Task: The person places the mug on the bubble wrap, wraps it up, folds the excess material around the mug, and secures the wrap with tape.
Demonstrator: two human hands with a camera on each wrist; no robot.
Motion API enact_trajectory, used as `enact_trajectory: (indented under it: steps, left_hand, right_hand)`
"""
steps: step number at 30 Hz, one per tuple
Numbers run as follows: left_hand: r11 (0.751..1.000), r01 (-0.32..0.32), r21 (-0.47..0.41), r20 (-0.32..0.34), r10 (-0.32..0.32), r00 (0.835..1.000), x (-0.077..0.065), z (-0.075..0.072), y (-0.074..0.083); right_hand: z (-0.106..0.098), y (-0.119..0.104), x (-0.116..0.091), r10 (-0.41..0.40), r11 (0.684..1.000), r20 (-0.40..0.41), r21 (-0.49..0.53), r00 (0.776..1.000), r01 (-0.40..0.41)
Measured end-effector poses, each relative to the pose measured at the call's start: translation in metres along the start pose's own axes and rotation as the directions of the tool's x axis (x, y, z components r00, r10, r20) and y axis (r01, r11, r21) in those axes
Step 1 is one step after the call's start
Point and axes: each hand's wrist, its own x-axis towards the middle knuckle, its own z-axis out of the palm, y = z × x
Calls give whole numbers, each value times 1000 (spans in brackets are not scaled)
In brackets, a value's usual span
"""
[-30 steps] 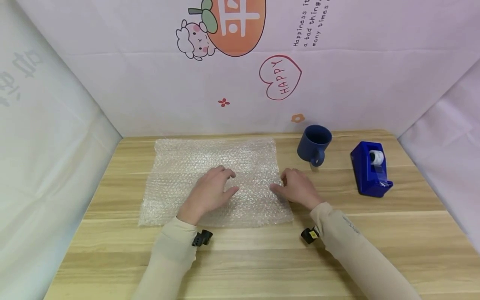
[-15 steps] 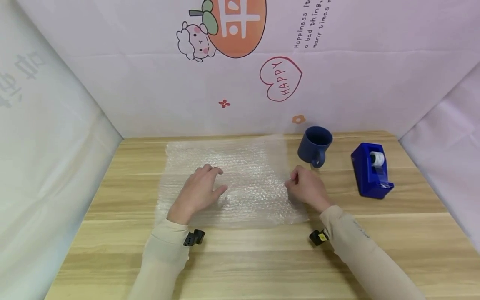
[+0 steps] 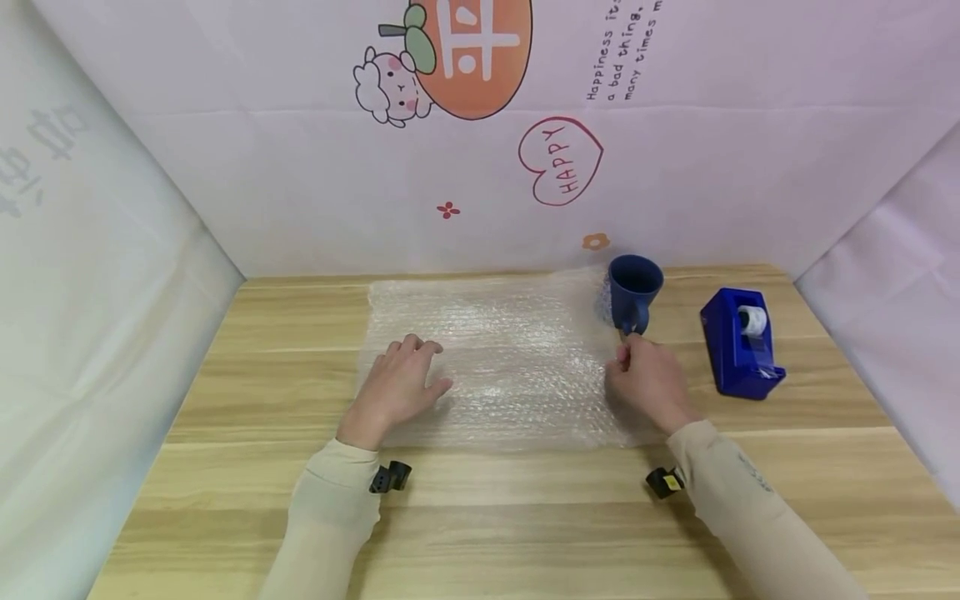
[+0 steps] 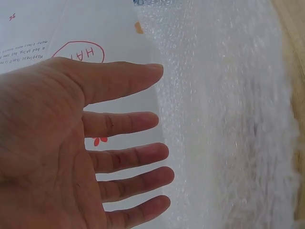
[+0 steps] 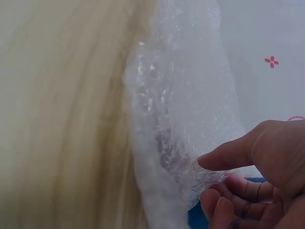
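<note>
Right hand (image 3: 651, 382) pinched right edge of bubble wrap (image 3: 510, 350); left hand (image 3: 397, 383), fingers apart, held nothing near left edge. Bubble wrap was spread across table (image 3: 510, 525), beside blue mug (image 3: 637, 292).

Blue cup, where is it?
In the head view, the cup stands at the right end of the bubble wrap, left of the tape dispenser and beyond the right hand.

Table (image 3: 517, 521): bare wood between the sleeves (image 3: 330, 508), passable.
Left side: open wood beside the wrap (image 3: 510, 358).
Mug (image 3: 636, 287): blocks straight beyond the right hand (image 3: 648, 379); the wrap perhaps touches it.
Dispenser (image 3: 731, 358): bars the right; a gap separates it from the mug.
</note>
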Motion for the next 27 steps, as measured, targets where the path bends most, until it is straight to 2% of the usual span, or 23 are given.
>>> enact_trajectory:
  steps: [7,13,18,21,24,27]
  left_hand:
    - [1000,17,2,4,-17,1000,-2,2,-3]
    - [1000,26,7,8,-26,1000,-5,2,-6]
    - [1000,25,8,25,-25,999,-6,4,-11]
    - [999,31,12,42,-31,999,-6,6,-14]
    - [999,34,29,52,-36,998,-6,8,-17]
    - [998,34,45,60,-37,998,-6,10,-19]
  right_hand:
    - [-4,10,-2,14,1000,-12,-6,1000,-14]
    - [-17,14,-7,49,999,-16,7,999,-49]
    - [-29,22,-5,53,999,-156,20,986,-50]
    - [-35,26,-1,75,994,-197,93,977,-58]
    - [-39,29,6,126,978,-163,185,979,-95]
    - [-39,31,12,179,954,-91,258,980,-150]
